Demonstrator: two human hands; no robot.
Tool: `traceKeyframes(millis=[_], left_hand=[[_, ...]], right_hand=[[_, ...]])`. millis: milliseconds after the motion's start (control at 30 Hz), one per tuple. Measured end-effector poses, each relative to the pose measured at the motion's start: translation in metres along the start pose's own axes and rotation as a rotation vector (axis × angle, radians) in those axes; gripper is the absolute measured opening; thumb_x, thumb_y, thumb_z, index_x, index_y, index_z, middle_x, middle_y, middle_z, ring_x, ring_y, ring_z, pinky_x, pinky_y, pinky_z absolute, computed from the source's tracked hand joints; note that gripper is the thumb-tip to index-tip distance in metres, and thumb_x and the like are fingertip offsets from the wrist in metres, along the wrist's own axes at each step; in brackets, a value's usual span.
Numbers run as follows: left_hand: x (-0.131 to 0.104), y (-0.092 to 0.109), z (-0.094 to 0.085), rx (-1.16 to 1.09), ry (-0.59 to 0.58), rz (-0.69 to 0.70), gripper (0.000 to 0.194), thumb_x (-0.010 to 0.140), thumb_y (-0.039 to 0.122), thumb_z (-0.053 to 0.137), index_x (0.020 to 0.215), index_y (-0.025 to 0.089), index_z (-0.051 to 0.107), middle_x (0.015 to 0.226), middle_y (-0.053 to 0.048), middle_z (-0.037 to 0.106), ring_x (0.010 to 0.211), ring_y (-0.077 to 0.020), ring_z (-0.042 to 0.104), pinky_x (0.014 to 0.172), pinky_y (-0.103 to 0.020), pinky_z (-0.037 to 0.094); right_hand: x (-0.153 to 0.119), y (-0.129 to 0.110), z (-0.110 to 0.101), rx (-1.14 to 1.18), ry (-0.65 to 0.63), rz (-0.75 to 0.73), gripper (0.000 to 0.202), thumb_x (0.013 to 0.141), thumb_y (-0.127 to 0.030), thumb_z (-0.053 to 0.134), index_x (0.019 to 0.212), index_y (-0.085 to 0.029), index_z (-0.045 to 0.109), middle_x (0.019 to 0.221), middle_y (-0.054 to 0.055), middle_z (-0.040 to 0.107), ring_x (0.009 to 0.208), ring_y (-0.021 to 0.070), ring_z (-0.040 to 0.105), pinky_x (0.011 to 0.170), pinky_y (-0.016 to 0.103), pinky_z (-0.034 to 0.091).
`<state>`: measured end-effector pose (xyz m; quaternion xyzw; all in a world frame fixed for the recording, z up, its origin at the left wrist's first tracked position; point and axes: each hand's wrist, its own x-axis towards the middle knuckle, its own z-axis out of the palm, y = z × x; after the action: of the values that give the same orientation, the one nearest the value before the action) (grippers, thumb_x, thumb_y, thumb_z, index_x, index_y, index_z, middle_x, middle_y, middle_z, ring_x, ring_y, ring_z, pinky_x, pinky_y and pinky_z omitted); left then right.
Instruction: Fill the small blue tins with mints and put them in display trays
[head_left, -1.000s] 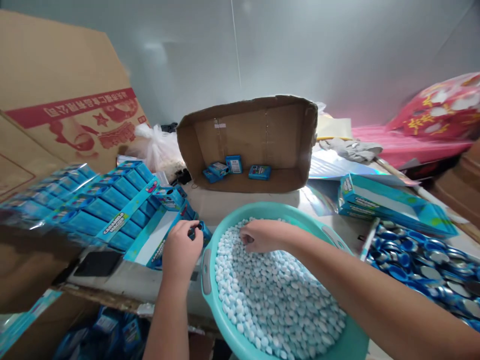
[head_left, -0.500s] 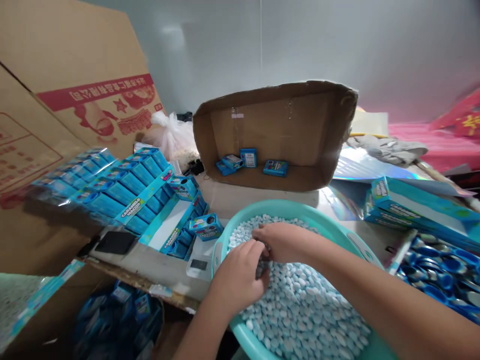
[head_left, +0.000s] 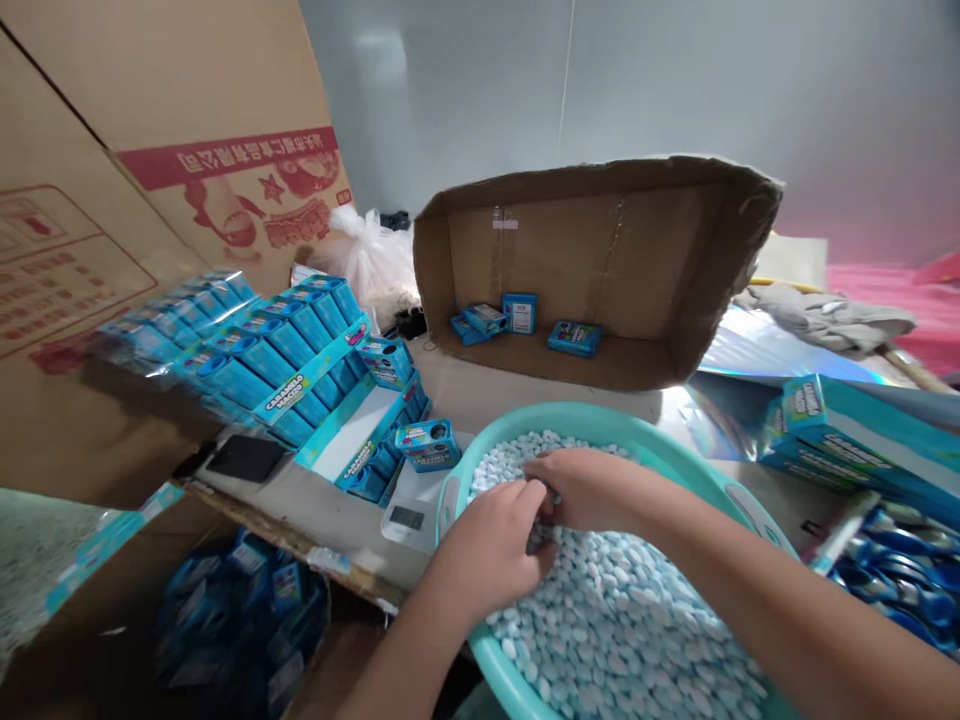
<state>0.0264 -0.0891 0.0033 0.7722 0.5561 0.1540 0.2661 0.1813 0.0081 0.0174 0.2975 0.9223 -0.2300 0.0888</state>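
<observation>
A turquoise basin [head_left: 592, 415] holds many pale blue and white candies [head_left: 622, 600]. Over its left part my left hand [head_left: 491, 545] is curled, fingers bent round something small and dark that I cannot make out. My right hand [head_left: 585, 488] meets it from the right, its fingers bent down at the candies and touching the left fingers; what it grips is hidden. Just left of the basin, a small blue candy box [head_left: 429, 446] stands on a white scale [head_left: 409, 513].
An open cardboard box [head_left: 555, 250] with several blue boxes lies behind the basin. Display trays of blue boxes [head_left: 277, 350] and a black phone [head_left: 247, 457] are at left. A carton [head_left: 90, 640] of blue boxes sits below. Blue packs [head_left: 892, 570] lie at right.
The view has shifted, so most things appear a little further right. Both hands remain together over the candies, with almost the same pose.
</observation>
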Motion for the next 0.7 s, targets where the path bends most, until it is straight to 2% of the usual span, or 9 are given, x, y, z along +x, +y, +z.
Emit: traceKeyframes(millis=[300,500,700], left_hand=[[0.0,0.001,0.0,-0.008,0.014,0.012,0.023,0.08,0.021,0.063,0.1,0.023,0.051,0.104,-0.001,0.062,0.099,-0.0203,0.058,0.078,-0.03,0.039],[0.0,-0.001,0.003,0.021,0.024,0.008,0.015,0.079,0.016,0.06,0.088,0.022,0.05,0.092,0.0,0.062,0.088,-0.0185,0.058,0.072,-0.029,0.038],[0.0,-0.003,0.008,0.112,-0.002,0.028,0.008,0.085,0.018,0.055,0.088,0.021,0.062,0.097,-0.004,0.063,0.098,-0.0213,0.061,0.081,-0.032,0.045]], right_hand=[[0.002,0.007,0.007,0.03,0.027,-0.006,0.008,0.077,-0.019,0.06,0.085,-0.018,0.061,0.085,0.006,0.071,0.075,0.0206,0.063,0.059,0.029,0.033],[0.0,0.011,0.004,0.058,-0.014,0.048,0.006,0.078,-0.022,0.063,0.083,-0.02,0.063,0.083,0.003,0.069,0.071,0.017,0.056,0.058,0.028,0.03],[0.0,0.017,0.005,0.054,-0.021,0.122,0.016,0.077,-0.023,0.062,0.092,-0.023,0.067,0.087,0.003,0.07,0.07,0.0169,0.054,0.056,0.027,0.028]])
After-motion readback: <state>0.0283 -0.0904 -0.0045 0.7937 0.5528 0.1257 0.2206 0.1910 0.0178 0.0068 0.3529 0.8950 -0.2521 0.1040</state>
